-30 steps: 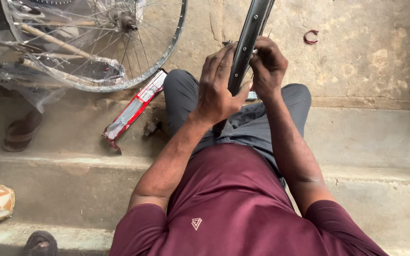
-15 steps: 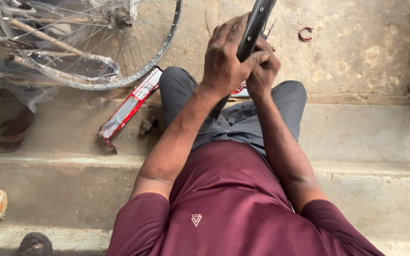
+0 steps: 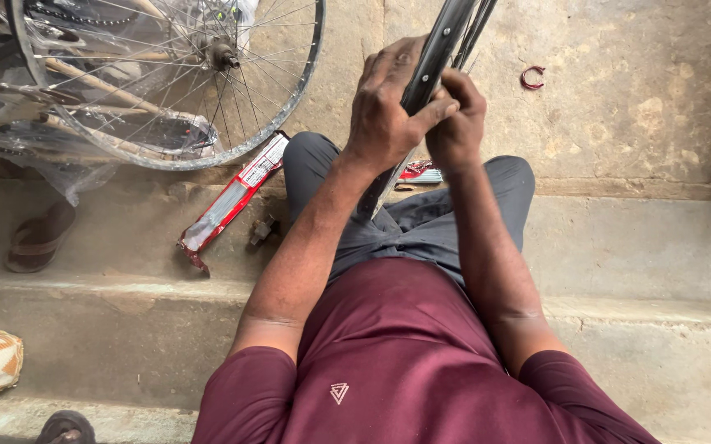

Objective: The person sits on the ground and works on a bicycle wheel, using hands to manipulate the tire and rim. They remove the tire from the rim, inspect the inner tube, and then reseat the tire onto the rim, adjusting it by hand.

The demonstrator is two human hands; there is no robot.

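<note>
On concrete steps, left hand [image 3: 384,103] and right hand [image 3: 456,123] clasp a rim [image 3: 436,49] cut off above.

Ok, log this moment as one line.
left hand: grips wheel rim | right hand: grips same rim | red packet: on step

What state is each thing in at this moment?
Black wheel rim: upright, gripped by both hands.
Left hand: closed around rim.
Right hand: closed on rim.
Spoked wheel: mounted on plastic-wrapped frame.
Red packet: torn open, lying on step.
Sandal: lying flat, unworn.
</note>
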